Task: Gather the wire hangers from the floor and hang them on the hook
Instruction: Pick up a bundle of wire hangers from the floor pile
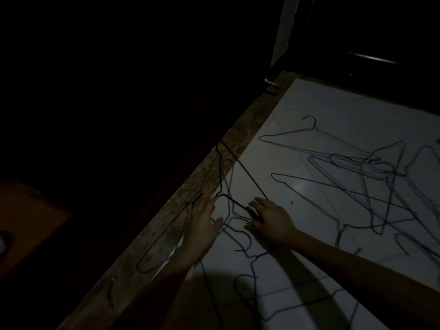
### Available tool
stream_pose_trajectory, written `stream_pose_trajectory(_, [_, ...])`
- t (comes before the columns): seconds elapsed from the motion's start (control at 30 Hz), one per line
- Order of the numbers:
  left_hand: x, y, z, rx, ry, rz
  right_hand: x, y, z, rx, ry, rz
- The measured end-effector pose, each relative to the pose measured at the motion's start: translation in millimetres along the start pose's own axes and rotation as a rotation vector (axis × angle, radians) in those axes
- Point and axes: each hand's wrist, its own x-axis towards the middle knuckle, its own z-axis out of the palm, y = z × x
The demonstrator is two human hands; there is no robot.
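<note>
Head view, dim: both hands reach down to wire hangers on the pale floor point(309, 110). The left hand point(202, 225) has fingers spread flat; the right hand point(271, 220) is loosely open over a black hanger point(234, 203), whether gripping I cannot tell. That hanger lies between the fingertips, its long axis running up-left toward the brown sill point(240, 141). Beyond the right fingers lies a tangled pile of hangers point(371, 172), cut off at the right edge. Everything left is black.
</note>
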Motion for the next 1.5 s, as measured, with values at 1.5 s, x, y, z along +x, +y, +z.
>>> stream_pose_trajectory(1.5, [18.6,31.9,-83.7,-0.622,-0.148,-0.386,8.7,-39.3,11.3,0.516,-0.045,-0.035])
